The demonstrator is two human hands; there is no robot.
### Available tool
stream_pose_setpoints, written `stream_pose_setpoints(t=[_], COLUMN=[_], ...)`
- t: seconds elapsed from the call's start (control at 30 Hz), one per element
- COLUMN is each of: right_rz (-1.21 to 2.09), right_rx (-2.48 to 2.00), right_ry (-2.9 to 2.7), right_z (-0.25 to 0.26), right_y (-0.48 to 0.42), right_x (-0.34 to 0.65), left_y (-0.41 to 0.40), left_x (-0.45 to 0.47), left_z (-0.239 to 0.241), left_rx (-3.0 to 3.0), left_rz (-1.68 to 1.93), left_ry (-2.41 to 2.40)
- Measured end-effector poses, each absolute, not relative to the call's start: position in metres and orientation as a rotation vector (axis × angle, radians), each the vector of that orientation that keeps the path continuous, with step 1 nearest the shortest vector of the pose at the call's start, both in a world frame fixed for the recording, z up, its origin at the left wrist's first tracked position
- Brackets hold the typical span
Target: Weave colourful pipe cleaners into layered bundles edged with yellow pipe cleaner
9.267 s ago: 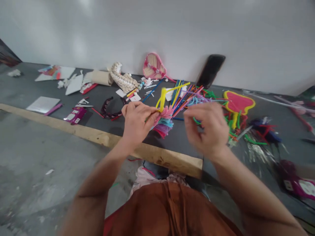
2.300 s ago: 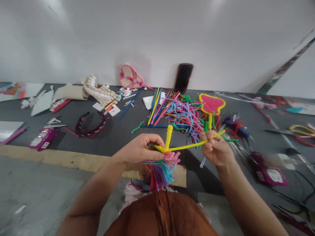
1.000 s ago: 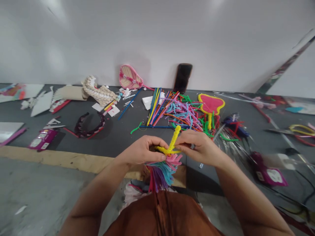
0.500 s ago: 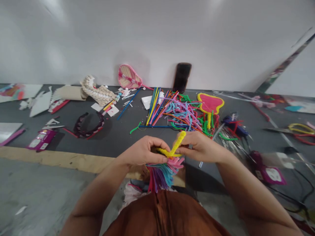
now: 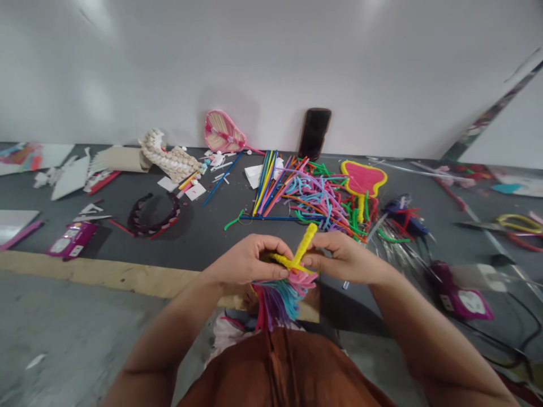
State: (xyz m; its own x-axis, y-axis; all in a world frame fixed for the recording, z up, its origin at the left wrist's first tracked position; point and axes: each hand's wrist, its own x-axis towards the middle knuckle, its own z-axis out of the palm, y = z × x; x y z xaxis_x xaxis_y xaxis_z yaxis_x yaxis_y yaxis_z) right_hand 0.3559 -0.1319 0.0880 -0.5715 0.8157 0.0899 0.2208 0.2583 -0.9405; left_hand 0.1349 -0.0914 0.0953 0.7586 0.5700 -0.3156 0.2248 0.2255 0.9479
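Between my two hands is a pipe-cleaner fan, with a yellow fuzzy handle [image 5: 306, 244] pointing up and away from me. Its fringe of pink, blue, purple and red pipe cleaners [image 5: 278, 302] hangs down toward my body. My left hand [image 5: 250, 260] is closed on the yellow rim and fringe from the left, thumb pressed near the base of the handle. My right hand [image 5: 341, 257] pinches the yellow rim just right of the handle. Fingertips of both hands are partly hidden behind the piece.
A pile of coloured pipe cleaners [image 5: 314, 195] lies beyond my hands, beside a pink-and-yellow fan [image 5: 363, 181]. A phone [image 5: 314, 134] leans on the wall. Scissors [image 5: 500, 225] and a purple power socket [image 5: 466, 299] are at right; a dark headband [image 5: 153, 217] is at left.
The yellow handle has tipped slightly to the left. My right hand has shifted a little along with it; the left keeps its hold.
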Motion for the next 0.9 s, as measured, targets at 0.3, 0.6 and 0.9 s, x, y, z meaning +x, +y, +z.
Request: stream_pose_setpoints(t=[0.3, 0.6, 0.9], right_rz=[1.271, 1.306, 1.357], right_rx=[-1.115, -0.822, -0.819], right_ry=[-1.557, -1.039, -1.281], right_z=[0.089, 0.11, 0.091], right_y=[-0.139, -0.14, -0.131], right_x=[0.357, 0.346, 0.338], left_y=[-0.091, -0.098, -0.093], left_x=[0.134, 0.129, 0.119], left_z=[0.104, 0.114, 0.107], left_rx=[1.522, 1.724, 1.798], left_rz=[0.165, 0.178, 0.245], left_ry=[0.681, 0.684, 0.485])
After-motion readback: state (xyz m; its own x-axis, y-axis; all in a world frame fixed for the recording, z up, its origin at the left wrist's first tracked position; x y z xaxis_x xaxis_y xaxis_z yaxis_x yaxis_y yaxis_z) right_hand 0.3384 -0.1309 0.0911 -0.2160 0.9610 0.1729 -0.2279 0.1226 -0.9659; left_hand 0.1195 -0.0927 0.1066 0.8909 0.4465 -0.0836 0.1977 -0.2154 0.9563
